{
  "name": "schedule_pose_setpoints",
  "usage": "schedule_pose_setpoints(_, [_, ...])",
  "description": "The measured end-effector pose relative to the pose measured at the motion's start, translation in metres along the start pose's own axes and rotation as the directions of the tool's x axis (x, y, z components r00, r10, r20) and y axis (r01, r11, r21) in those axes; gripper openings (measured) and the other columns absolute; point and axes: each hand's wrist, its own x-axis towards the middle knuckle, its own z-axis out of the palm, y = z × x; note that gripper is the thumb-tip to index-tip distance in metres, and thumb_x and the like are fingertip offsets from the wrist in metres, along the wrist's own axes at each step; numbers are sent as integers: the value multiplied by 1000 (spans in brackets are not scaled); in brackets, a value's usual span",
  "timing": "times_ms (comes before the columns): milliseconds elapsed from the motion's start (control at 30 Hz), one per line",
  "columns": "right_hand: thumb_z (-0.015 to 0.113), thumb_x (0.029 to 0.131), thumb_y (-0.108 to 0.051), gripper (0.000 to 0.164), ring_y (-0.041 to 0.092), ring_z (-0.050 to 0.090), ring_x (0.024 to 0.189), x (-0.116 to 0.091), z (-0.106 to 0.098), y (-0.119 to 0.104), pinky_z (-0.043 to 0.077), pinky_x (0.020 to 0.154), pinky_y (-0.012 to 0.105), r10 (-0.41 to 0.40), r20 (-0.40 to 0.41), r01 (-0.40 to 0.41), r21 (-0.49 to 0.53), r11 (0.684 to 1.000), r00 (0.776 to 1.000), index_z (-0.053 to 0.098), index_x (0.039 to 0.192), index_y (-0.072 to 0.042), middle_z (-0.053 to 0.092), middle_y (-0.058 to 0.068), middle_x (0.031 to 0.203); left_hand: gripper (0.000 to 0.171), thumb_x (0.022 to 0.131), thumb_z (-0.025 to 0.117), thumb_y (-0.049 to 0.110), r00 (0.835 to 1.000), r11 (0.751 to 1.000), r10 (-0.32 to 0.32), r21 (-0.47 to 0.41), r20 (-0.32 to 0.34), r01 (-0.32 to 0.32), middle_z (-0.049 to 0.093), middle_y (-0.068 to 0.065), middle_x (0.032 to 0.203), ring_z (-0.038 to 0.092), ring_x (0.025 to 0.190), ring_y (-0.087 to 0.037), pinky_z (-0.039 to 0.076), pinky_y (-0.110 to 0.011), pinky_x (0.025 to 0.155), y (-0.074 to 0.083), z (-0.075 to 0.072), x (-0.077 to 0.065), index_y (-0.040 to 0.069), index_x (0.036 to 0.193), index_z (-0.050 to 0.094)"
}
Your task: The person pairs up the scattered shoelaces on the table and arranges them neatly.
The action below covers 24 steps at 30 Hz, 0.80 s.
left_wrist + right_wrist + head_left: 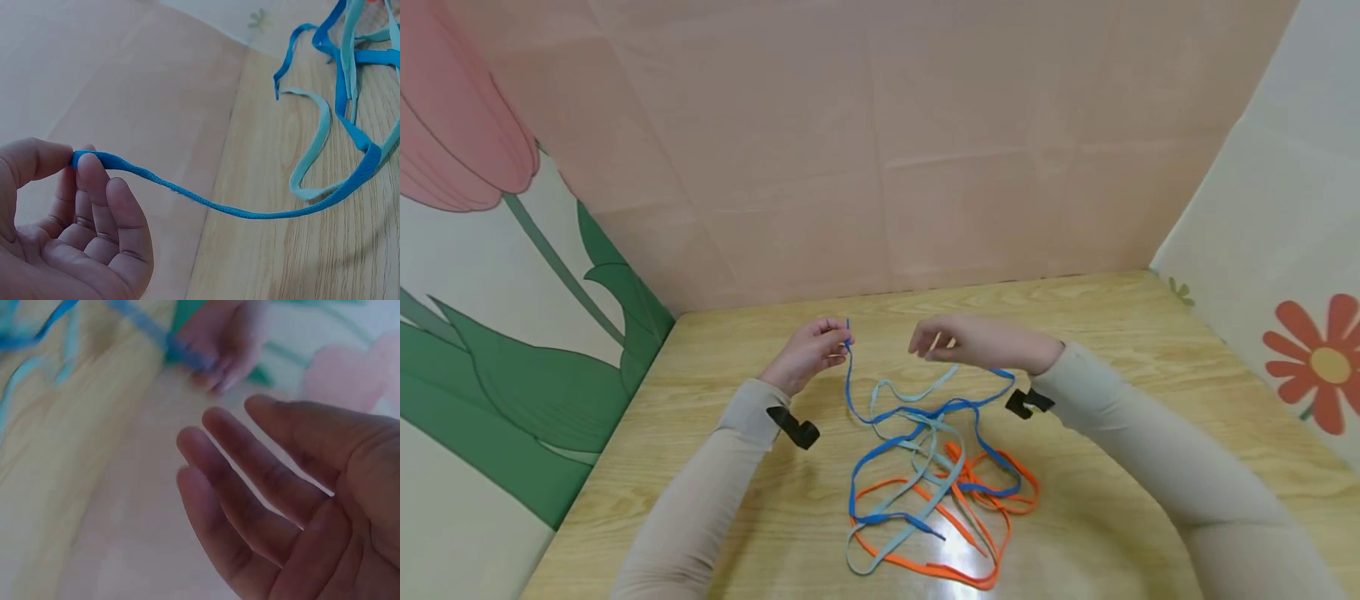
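My left hand [811,353] pinches a blue shoelace [250,215] close to its end between thumb and fingers, raised above the table. From there the lace hangs down into a loose tangle with a pale mint-green shoelace [942,493] and an orange shoelace [1024,477]. Off to the right, my right hand [977,340] is over the far side of the tangle with its fingers loosely bent and nothing between them. In the right wrist view those fingers [250,512] are spread a little apart, and the left hand with the blue lace shows blurred beyond.
The laces lie on a wood-grain table [700,467]. A plain pinkish sheet [880,150] stands along the back edge. Flower-printed panels [1240,275] flank both sides. Black straps [794,428] hang at each sleeve cuff.
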Motion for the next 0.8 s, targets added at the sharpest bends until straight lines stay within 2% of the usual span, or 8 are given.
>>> schedule_pose_setpoints(100, [59, 96, -6, 14, 21, 66, 92, 6, -3, 46, 55, 79, 36, 119, -52, -118, 9, 993, 992, 64, 109, -9, 67, 5, 100, 5, 99, 55, 11, 1000, 1000, -6, -5, -7, 6, 59, 0, 91, 57, 72, -9, 51, -33, 83, 0, -1, -1, 7, 99, 52])
schedule_pose_setpoints(233, [59, 94, -1, 12, 28, 65, 85, 9, 0, 101, 54, 67, 35, 248, -62, -245, 46, 968, 967, 63, 105, -1, 68, 14, 95, 5, 99, 55, 12, 1000, 1000, -5, 2, -10, 5, 59, 0, 91, 57, 73, -10, 52, -30, 79, 0, -2, -2, 8, 99, 52])
schedule_pose_setpoints(300, [61, 92, 0, 12, 29, 65, 83, 10, 4, 121, 53, 65, 34, 278, -62, -277, 26, 961, 959, 64, 103, 2, 68, 17, 95, 5, 99, 55, 12, 1000, 1000, -4, 3, -11, 4, 59, -1, 92, 57, 73, -10, 52, -29, 79, 0, -2, -2, 9, 99, 51])
schedule_pose_setpoints(367, [63, 90, -2, 12, 25, 65, 83, 11, 11, 136, 53, 67, 33, 281, -54, -283, -37, 958, 958, 64, 101, 2, 69, 16, 94, 5, 99, 55, 12, 1000, 1000, -5, -6, -9, 5, 59, -2, 92, 57, 73, -10, 52, -28, 77, -1, -3, -2, 8, 99, 52])
schedule_pose_setpoints(467, [67, 89, -8, 13, 22, 63, 85, 13, 20, 147, 52, 73, 34, 300, -21, -301, -74, 951, 954, 65, 99, 0, 69, 14, 95, 5, 98, 56, 11, 1000, 1000, -10, -12, -2, 10, 59, -2, 92, 57, 72, -10, 52, -27, 76, -2, -3, -2, 7, 98, 53])
schedule_pose_setpoints(567, [68, 88, -11, 16, 22, 61, 86, 14, 27, 151, 51, 75, 34, 333, 13, -332, -51, 942, 943, 63, 99, 0, 68, 14, 96, 5, 98, 56, 11, 1000, 1000, -17, -11, 4, 17, 59, -2, 92, 57, 72, -11, 53, -25, 73, -4, -1, -2, 8, 98, 52])
schedule_pose_setpoints(633, [69, 87, -8, 16, 23, 61, 86, 15, 30, 150, 51, 75, 35, 342, 26, -341, -28, 940, 939, 62, 98, 1, 66, 15, 97, 5, 98, 56, 12, 1000, 1000, -12, 0, 9, 12, 59, -2, 94, 57, 73, -11, 52, -25, 74, -4, -1, -2, 9, 98, 52])
schedule_pose_setpoints(800, [68, 84, 1, 12, 21, 61, 85, 17, 35, 151, 52, 73, 32, 324, 38, -321, -63, 945, 945, 63, 95, 0, 66, 12, 94, 5, 99, 56, 13, 1000, 1000, -3, 5, 4, 3, 60, -2, 94, 57, 73, -10, 52, -28, 78, -4, -1, -1, 9, 99, 52])
